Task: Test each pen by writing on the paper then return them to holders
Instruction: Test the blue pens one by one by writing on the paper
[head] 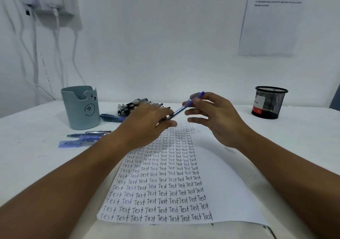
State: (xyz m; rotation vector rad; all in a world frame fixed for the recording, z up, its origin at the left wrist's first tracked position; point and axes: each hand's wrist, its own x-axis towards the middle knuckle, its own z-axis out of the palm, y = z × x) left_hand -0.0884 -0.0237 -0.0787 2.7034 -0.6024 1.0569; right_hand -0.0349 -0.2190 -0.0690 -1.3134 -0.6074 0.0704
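A blue pen [185, 105] is being held aloft between both hands, just above the far end of the paper [220, 183]. Its lower end is being pinched by the left hand [147, 123], fingers curled round the barrel, while its upper end is being gripped between thumb and forefinger of the right hand [215, 117], the other fingers being spread loosely. The pen is being judged light, stiff and smooth, so a pinch on the barrel near the tip should serve for writing; a cap, if there is one, cannot be told. Beyond the left hand a heap of pens [136, 106] is lying, with the grey bear holder [81, 108] further left. Well off beyond the right hand the black mesh holder [268, 102] is standing.
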